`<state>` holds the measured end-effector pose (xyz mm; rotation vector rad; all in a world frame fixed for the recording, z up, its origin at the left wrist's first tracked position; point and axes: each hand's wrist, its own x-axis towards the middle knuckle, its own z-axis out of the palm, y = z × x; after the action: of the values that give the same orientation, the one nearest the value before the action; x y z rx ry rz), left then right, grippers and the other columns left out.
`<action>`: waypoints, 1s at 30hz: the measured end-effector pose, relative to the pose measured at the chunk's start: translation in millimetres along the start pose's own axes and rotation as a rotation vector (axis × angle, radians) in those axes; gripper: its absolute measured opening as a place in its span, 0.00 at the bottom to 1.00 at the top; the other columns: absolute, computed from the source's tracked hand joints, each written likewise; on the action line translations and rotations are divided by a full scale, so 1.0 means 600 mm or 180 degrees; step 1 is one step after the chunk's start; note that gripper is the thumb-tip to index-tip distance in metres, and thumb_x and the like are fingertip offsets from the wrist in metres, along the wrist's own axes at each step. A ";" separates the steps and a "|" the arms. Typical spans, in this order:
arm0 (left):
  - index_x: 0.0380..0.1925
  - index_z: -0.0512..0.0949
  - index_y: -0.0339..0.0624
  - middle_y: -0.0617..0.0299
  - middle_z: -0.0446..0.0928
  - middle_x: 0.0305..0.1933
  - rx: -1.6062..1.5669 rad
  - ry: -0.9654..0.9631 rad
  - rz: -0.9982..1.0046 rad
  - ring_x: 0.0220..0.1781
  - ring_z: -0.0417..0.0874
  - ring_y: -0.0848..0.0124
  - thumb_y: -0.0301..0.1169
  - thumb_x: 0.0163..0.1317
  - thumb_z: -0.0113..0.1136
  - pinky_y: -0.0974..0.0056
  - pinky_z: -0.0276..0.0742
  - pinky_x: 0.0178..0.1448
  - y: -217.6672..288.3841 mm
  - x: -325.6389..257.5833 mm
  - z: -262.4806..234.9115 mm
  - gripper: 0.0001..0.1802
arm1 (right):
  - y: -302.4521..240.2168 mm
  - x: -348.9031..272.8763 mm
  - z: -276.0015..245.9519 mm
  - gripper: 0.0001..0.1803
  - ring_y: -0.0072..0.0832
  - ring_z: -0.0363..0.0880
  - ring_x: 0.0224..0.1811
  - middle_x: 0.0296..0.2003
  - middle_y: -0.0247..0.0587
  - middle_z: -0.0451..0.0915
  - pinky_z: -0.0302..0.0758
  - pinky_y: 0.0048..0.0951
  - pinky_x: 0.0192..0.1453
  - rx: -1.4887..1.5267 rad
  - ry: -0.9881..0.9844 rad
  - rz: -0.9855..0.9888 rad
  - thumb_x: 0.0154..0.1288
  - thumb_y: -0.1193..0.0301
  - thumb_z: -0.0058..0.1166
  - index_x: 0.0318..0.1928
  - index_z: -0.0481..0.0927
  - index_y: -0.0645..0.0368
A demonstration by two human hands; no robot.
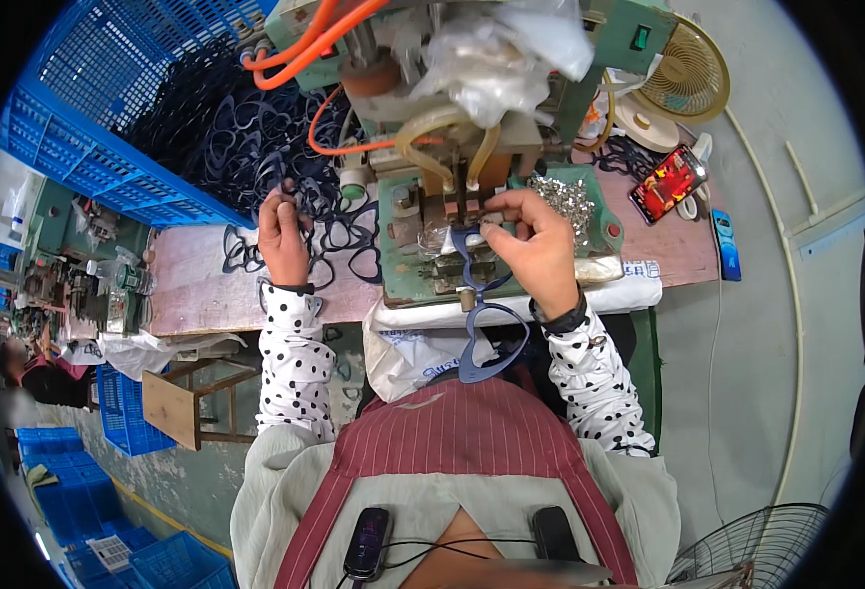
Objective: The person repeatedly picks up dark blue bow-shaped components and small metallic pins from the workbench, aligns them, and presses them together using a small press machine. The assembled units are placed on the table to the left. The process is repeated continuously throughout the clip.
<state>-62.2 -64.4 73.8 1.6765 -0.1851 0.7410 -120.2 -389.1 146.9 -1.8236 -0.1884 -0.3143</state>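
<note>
A dark blue eyeglass frame (474, 365) hangs lengthwise over the front of a green bench machine (393, 280), its upper rim at the metal fixture (432, 240). My right hand (536, 253) is at that fixture, thumb and forefinger closed on the frame's upper end; the exact grip is partly hidden. My left hand (283, 240) rests at the edge of a heap of dark eyeglass frames (241, 147). Its fingers are curled together, and what they hold cannot be made out. Several loose frames (364, 263) lie between this hand and the machine.
A blue crate (89, 147) lies tipped at the left, frames spilling out. Small metal parts (568, 201) are heaped on the machine's right side. Beyond are a phone with a red screen (668, 185), a blue pack (725, 245) and a fan (688, 69). Orange hoses (300, 59) hang above.
</note>
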 end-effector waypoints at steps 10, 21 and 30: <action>0.44 0.75 0.34 0.61 0.77 0.31 0.0394 0.0681 0.0627 0.33 0.77 0.73 0.24 0.66 0.50 0.69 0.73 0.38 0.159 -0.092 0.091 0.09 | -0.004 0.011 0.044 0.25 0.15 0.73 0.26 0.30 0.39 0.83 0.70 0.20 0.31 0.1028 0.0104 0.0297 0.49 0.78 0.64 0.48 0.68 0.64; 0.46 0.74 0.29 0.50 0.81 0.43 -0.1090 -0.0141 0.0163 0.47 0.81 0.62 0.22 0.66 0.53 0.62 0.76 0.53 0.234 -0.028 0.130 0.10 | -0.014 0.010 0.036 0.31 0.16 0.70 0.27 0.30 0.37 0.78 0.68 0.18 0.32 0.1165 -0.0005 0.0546 0.51 0.81 0.63 0.54 0.63 0.67; 0.47 0.78 0.37 0.49 0.78 0.51 0.0200 -0.1983 0.2736 0.52 0.81 0.57 0.22 0.58 0.57 0.49 0.77 0.59 0.211 -0.128 0.161 0.15 | 0.027 0.019 0.009 0.32 0.25 0.74 0.39 0.46 0.39 0.80 0.73 0.27 0.42 -0.0043 0.0324 -0.0175 0.48 0.73 0.67 0.56 0.71 0.62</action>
<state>-150.3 -207.5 128.9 1.8310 -1.3919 0.8079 -103.9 -389.0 134.2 -1.8131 -0.1660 -0.4470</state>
